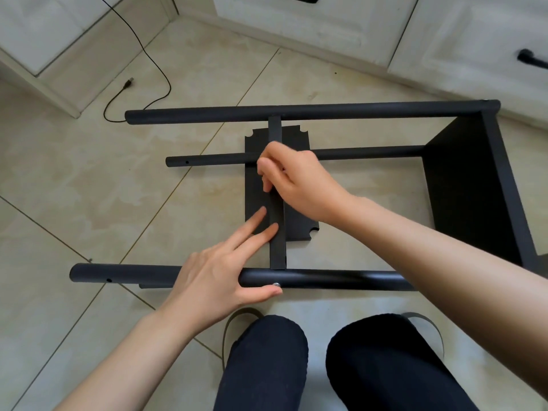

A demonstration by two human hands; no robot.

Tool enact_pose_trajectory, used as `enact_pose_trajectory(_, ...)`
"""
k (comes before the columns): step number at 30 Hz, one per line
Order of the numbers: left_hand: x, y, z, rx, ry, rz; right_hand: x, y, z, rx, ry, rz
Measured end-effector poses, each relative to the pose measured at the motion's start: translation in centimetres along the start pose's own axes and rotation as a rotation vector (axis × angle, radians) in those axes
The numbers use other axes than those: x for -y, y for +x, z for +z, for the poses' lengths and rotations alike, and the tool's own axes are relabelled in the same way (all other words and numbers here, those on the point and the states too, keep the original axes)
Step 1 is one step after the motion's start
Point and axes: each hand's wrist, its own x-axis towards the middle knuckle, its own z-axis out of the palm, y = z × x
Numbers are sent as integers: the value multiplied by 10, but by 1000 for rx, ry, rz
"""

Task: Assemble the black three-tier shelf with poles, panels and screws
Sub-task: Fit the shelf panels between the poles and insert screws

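Right hand (299, 182): fingers (267, 173) curled down onto the top edge of the middle panel (277, 232), pinching it near the far lower pole (355, 152). Left hand (219, 280): fingers straight and spread, two fingertips pressing the panel's left face, thumb lying under the near pole (326, 278) right beside a small silver screw (276, 284). No curl around the pole itself.

Panel standing on edge, spanning from near pole to far upper pole (267, 112), with a loose flat panel (296, 221) lying on the floor (89, 188) beneath. Frame on its side; end panel (462, 188) already fixed at right. A fourth pole only partly visible below the near one. Free pole ends at left unfilled, holes showing. Black cable (154, 69) trailing over the tiles beyond; white cabinets (326, 22) behind.

Likely step: seating the middle panel and fixing it with the screw.

Risks, judged from here: panel slipping sideways out of line with the pole hole, since held only by light pinch and fingertip pressure; screw then cross-threading or dropping out and rolling across the tiles. Frame racking at its unbraced left end under any downward push.
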Motion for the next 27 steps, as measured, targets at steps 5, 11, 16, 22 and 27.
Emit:
enact_pose_trajectory(5,5,12,-6,4,52,202,-22,-20,-15,-157,340,281)
enact_pose_trajectory(11,10,37,-14,166,111,327,-43,-56,0,162,519,702)
enact_pose_trajectory(16,8,43,-15,159,-18,345,-49,-71,0,409,414,692)
enact_pose_trajectory(22,11,42,-11,104,-53,371,-52,-77,-1,588,404,668)
enact_pose_trajectory(27,13,41,-6,80,-96,386,-57,-73,2,602,526,621)
